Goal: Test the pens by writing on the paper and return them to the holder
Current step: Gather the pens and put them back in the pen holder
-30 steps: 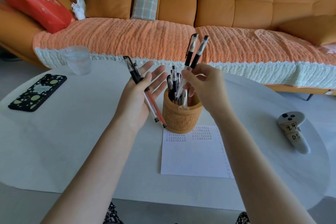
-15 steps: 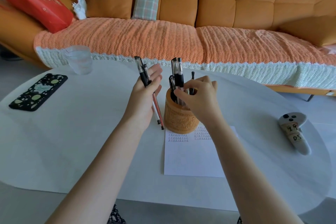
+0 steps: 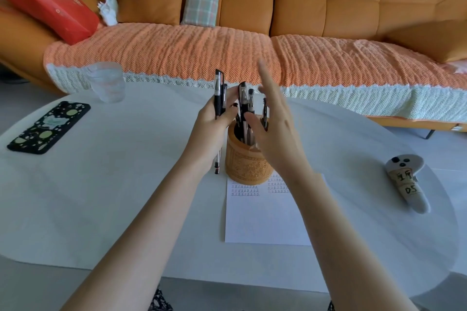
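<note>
A carved cylindrical holder [image 3: 249,168], wood-coloured with relief patterns on its wall, stands on the far edge of a white sheet of paper [image 3: 265,217] whose top carries small rows of handwritten marks. Several black-capped pens [image 3: 244,102] stand upright inside it, their clear barrels showing above the rim. The left hand [image 3: 212,126] is closed around a small bundle of pens [image 3: 218,93] just left of the holder, held nearly vertical, black caps up and tips pointing down toward the counter [image 3: 126,197]. The right hand [image 3: 274,129] is open, fingers spread and raised, gripping nothing, hovering just beside and over the holder's right side. The counter is a smooth, matte white oval. On it, to the left, lie a phone [image 3: 49,127] in a black case with pale green dots and a ribbed clear plastic cup [image 3: 107,84]; to the right rests a white controller [image 3: 406,183] with taped handwritten labels. Behind runs an orange tufted sofa [image 3: 328,0] draped in a waffle-textured orange throw with a white edge, holding a red box [image 3: 48,0] and a plaid cushion [image 3: 201,1].
</note>
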